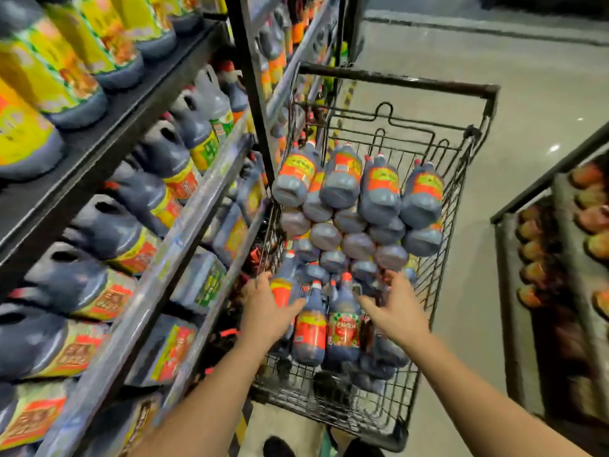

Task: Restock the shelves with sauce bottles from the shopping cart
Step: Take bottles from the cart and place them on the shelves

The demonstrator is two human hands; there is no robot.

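Hidden or unclear: the shelves (197, 216) on the left are smeared by motion blur, and the labels on the dark handled jugs (158, 150) cannot be read. The lowest shelf rows are cut off by the frame edge. The display rack (557, 258) on the right is only partly in view, and its orange goods cannot be identified. The lower layers of the bottle pile (342, 206) in the shopping cart (395, 81) are covered by the upper ones.

Left hand (268, 311): wrapped round a red-labelled sauce bottle (282, 291) at the near left of the cart basket, thumb across the front, fingers curled behind. The bottle is inside the cart, among others.

Right hand (397, 308): held over the bottles at the near right of the basket. The fingers are stretched forward and the thumb is spread apart from them. The fingertips are blurred, so contact with a bottle cannot be told.

Edges and room: the cart's left wall is just beside the black shelf post (250, 77). Open grey floor (527, 94) is seen between the cart's right wall and the display rack. A dark shoe (276, 447) is seen below the cart's near edge.
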